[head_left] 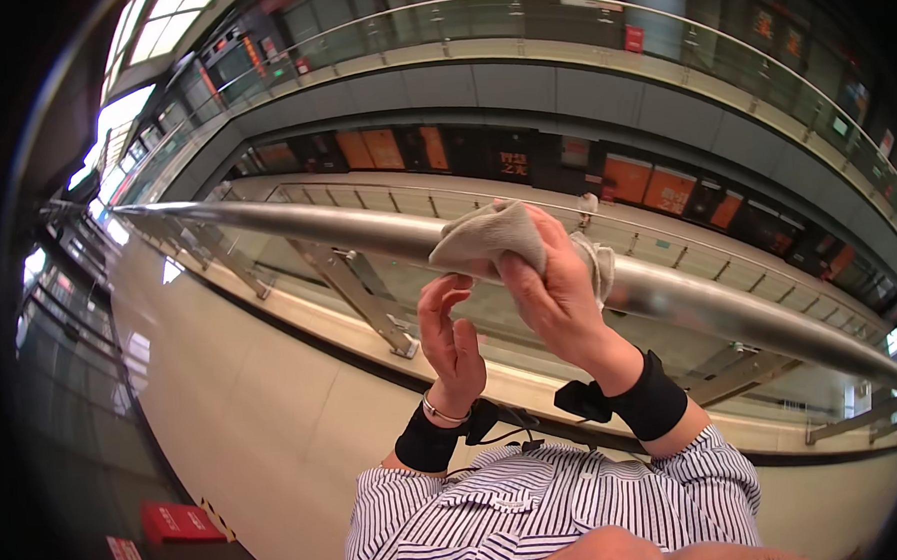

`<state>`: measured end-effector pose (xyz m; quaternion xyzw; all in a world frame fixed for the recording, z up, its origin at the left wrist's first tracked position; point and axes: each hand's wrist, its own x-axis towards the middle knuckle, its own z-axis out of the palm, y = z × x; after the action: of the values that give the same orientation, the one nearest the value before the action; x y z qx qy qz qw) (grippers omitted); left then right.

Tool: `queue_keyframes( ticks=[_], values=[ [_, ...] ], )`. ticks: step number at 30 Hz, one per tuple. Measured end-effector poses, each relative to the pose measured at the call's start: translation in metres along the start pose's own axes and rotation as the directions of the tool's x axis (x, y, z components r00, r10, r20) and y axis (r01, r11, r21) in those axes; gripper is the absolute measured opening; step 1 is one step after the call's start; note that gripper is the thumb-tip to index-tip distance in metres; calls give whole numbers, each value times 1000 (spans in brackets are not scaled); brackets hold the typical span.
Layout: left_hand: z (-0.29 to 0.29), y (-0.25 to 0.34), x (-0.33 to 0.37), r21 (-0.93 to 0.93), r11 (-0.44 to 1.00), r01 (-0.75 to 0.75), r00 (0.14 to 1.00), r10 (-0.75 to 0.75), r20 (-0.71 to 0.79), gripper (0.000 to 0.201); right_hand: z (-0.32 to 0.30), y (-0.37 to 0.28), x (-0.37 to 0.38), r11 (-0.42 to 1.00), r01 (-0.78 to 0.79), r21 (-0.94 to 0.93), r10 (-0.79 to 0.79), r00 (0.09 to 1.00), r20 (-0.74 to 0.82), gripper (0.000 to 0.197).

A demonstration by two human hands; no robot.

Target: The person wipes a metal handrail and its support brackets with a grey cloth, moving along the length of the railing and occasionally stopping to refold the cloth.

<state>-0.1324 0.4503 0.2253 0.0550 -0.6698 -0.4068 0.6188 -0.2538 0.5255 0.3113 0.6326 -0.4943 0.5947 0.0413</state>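
Observation:
A grey cloth (489, 236) lies folded over the round metal handrail (346, 229). My right hand (559, 285) grips the cloth from above, thumb on the near side, pressing it against the rail. Part of the cloth sticks out to the right of my knuckles. Just below the rail and left of the cloth, my left hand (451, 335) is raised with its fingers loosely curved and apart, holding nothing. Black bands wrap both wrists, and a bracelet (444, 410) sits on the left one.
Glass panels and slanted metal posts (359, 299) stand under the handrail. Beyond it is an open atrium with a lower walkway and an upper balcony (520, 77). A red box (186, 523) stands on the floor at lower left. Thin cables hang between my wrists.

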Motion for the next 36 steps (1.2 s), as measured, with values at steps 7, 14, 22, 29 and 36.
queue_keyframes(
  ticks=[7, 14, 22, 29, 36],
  values=[
    [-8, 31, 9, 120, 991, 67, 998, -68, 7, 56, 1, -27, -1, 304, -482, 822, 400, 847, 348, 43],
    [-16, 44, 19, 527, 847, -66, 962, -86, 259, 86, 4, -8, -15, 526, -610, 593, 474, 789, 390, 55],
    [2, 17, -6, 70, 961, 267, 958, -273, 90, 66, -10, -37, -18, 714, -480, 510, 182, 831, 526, 64],
    [-16, -22, 24, 81, 974, 211, 957, -189, -221, 23, -122, -2, -55, 915, -65, -398, -30, 973, -229, 56],
    [52, -46, 47, 593, 609, -526, 819, 174, 547, 59, -167, 17, -63, 661, -314, -682, 131, 943, -307, 41]
  ],
)
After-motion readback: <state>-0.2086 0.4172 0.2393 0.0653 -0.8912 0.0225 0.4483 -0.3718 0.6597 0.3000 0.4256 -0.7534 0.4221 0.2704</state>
